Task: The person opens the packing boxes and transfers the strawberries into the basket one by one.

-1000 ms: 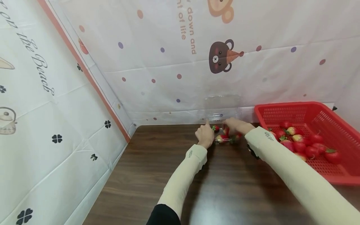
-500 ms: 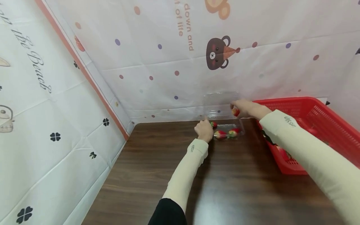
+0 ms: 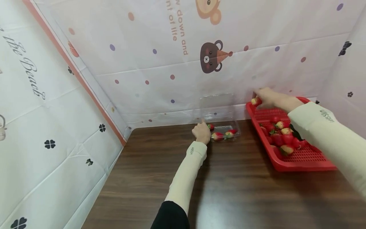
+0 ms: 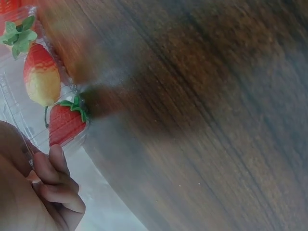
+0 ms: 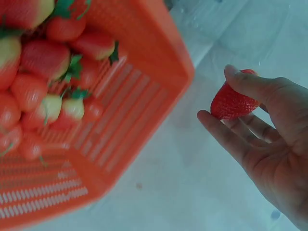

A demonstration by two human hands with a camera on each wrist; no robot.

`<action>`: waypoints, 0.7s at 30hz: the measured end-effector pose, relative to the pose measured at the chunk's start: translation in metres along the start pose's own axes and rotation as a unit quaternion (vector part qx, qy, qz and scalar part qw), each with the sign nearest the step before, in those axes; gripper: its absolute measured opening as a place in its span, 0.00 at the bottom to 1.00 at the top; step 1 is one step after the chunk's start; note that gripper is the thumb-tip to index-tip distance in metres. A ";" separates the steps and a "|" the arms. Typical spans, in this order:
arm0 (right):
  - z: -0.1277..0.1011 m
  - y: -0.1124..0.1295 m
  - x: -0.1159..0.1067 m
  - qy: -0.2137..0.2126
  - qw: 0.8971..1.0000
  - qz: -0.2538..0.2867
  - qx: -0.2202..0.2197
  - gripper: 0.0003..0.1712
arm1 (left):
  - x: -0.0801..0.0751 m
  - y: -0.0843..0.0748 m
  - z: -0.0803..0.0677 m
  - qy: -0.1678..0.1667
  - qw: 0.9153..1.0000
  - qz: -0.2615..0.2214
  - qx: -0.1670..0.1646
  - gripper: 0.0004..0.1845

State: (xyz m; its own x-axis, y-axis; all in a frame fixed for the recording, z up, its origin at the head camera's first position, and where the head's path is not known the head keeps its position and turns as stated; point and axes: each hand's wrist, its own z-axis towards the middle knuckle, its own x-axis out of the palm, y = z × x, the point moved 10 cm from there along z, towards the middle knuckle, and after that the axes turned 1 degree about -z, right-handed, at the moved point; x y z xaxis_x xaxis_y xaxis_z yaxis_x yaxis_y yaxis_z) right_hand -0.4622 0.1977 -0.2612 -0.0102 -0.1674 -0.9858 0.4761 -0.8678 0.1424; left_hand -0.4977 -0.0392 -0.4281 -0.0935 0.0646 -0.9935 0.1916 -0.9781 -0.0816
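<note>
A clear plastic clamshell box (image 3: 221,128) stands at the table's far edge, its lid raised against the wall cloth. Three strawberries show in it, including a red and yellow one (image 4: 42,77) and a red one (image 4: 66,124). My left hand (image 3: 201,132) grips the box's left edge, fingers curled at the rim in the left wrist view. Between the thumb and fingers of my right hand (image 3: 268,97) is another strawberry (image 5: 234,101), held over the far left corner of the red basket (image 3: 267,149). Its leafy end is hidden.
Inside the basket lie several strawberries (image 3: 277,139) and other small red fruits (image 5: 29,91). A brown wooden table (image 3: 160,159) carries the box and basket. White printed cloth (image 3: 143,57) hangs behind and to the left.
My right hand has lifted a strawberry out of the box and carried it right to the basket's corner. My left hand stays at the box's edge. The head view has shifted right.
</note>
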 end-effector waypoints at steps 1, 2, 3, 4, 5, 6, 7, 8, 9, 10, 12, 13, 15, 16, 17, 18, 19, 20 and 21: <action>-0.003 -0.003 -0.002 -0.001 1.000 -0.006 0.001 0.25 | 0.001 0.001 0.000 0.003 1.000 -0.001 0.002 0.29; -0.005 -0.007 -0.004 -0.002 1.000 -0.014 0.001 0.25 | 0.002 0.001 0.000 0.007 1.000 -0.001 0.003 0.29; -0.008 -0.010 -0.005 -0.003 1.000 -0.024 0.003 0.25 | 0.004 0.003 0.000 0.010 1.000 0.000 0.003 0.29; -0.011 -0.014 -0.005 -0.004 0.999 -0.032 0.004 0.25 | 0.006 0.004 -0.001 0.012 1.000 0.001 0.002 0.29; -0.013 -0.017 -0.005 -0.006 0.999 -0.040 0.001 0.26 | 0.007 0.006 -0.001 0.013 1.000 0.004 0.001 0.29; -0.015 -0.019 -0.004 -0.009 0.999 -0.048 -0.005 0.26 | 0.008 0.008 -0.002 0.015 1.000 0.005 -0.001 0.28; -0.017 -0.021 -0.004 -0.012 0.999 -0.050 -0.009 0.26 | 0.008 0.010 -0.003 0.014 1.000 0.007 -0.003 0.28; -0.019 -0.025 -0.003 -0.012 0.999 -0.050 -0.008 0.26 | 0.008 0.010 -0.003 0.014 1.000 0.006 -0.004 0.27; -0.021 -0.028 -0.003 -0.011 0.999 -0.052 -0.008 0.26 | 0.007 0.011 -0.003 0.013 1.000 0.006 -0.003 0.27; -0.023 -0.033 -0.002 -0.008 0.999 -0.052 -0.007 0.25 | 0.005 0.010 -0.003 0.015 1.000 0.008 -0.001 0.28; -0.028 -0.043 0.001 0.000 0.999 -0.052 0.002 0.24 | 0.003 0.007 -0.002 0.017 1.000 0.008 0.004 0.29; -0.031 -0.048 0.004 0.007 0.999 -0.053 0.009 0.24 | 0.002 0.005 -0.002 0.018 1.000 0.009 0.006 0.30; -0.036 -0.058 0.012 0.021 0.998 -0.065 0.015 0.22 | 0.001 0.002 -0.002 0.020 1.000 0.010 0.010 0.33; -0.038 -0.062 0.017 0.032 0.997 -0.067 0.019 0.22 | 0.001 0.000 -0.002 0.020 1.000 0.010 0.012 0.34; -0.039 -0.065 0.025 0.041 0.997 -0.067 0.022 0.21 | 0.001 0.001 -0.002 0.018 1.000 0.010 0.011 0.34; -0.040 -0.068 0.033 0.053 0.996 -0.065 0.028 0.21 | 0.001 0.001 -0.002 0.020 1.000 0.012 0.009 0.35; -0.041 -0.070 0.041 0.063 0.996 -0.060 0.029 0.20 | 0.001 0.001 -0.002 0.019 1.000 0.012 0.008 0.36; -0.042 -0.072 0.049 0.072 0.995 -0.054 0.035 0.20 | 0.001 0.001 -0.001 0.017 1.000 0.014 0.008 0.36; -0.042 -0.074 0.057 0.080 0.995 -0.046 0.041 0.21 | 0.001 0.002 -0.001 0.015 1.000 0.015 0.008 0.36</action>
State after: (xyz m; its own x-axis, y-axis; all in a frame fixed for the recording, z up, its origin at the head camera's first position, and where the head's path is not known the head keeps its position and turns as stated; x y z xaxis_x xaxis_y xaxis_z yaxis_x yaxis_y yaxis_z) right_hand -0.4608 0.2721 -0.3315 0.0917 -0.0145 -0.9957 0.4060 -0.9125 0.0506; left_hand -0.4967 -0.0404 -0.4290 -0.0597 0.0414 -0.9974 0.1786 -0.9826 -0.0514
